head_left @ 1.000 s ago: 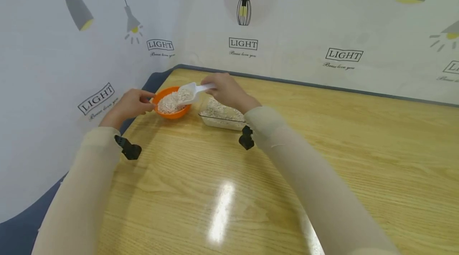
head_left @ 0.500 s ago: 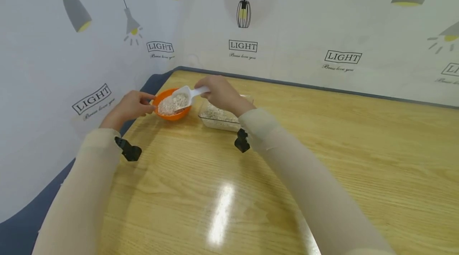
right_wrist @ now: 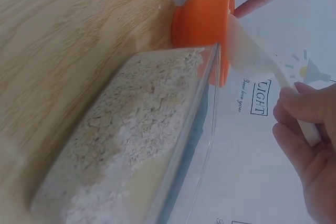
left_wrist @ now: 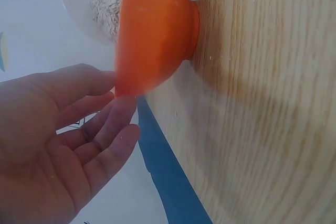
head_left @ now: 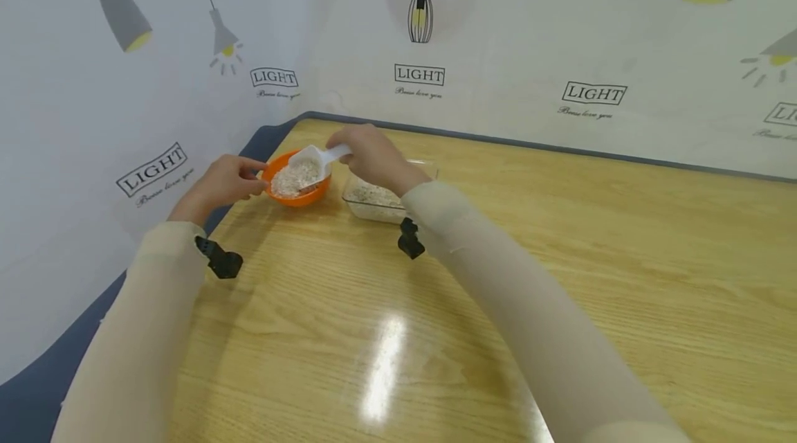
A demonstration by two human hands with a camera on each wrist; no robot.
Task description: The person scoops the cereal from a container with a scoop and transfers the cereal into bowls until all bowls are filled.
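An orange bowl (head_left: 299, 200) filled with pale oat flakes (head_left: 285, 183) stands near the table's far left corner. My left hand (head_left: 225, 181) pinches its rim, the thumb and fingertips meeting at the edge in the left wrist view. My right hand (head_left: 373, 158) grips a white scoop (head_left: 336, 153) by its handle. The head of the scoop, holding flakes, is tilted over the bowl's right side. Just right of the bowl sits a clear rectangular container (right_wrist: 157, 108) with more flakes, partly hidden by my right forearm in the head view.
The wooden table (head_left: 324, 304) extends toward me and to the right. Behind it and at left hangs a white printed sheet (head_left: 498, 48). A dark blue strip (left_wrist: 168, 166) runs along the table's edge.
My right hand has moved left with the scoop, bringing its head further over the bowl. More of the clear container shows behind my wrist. The left hand stays at the bowl's rim.
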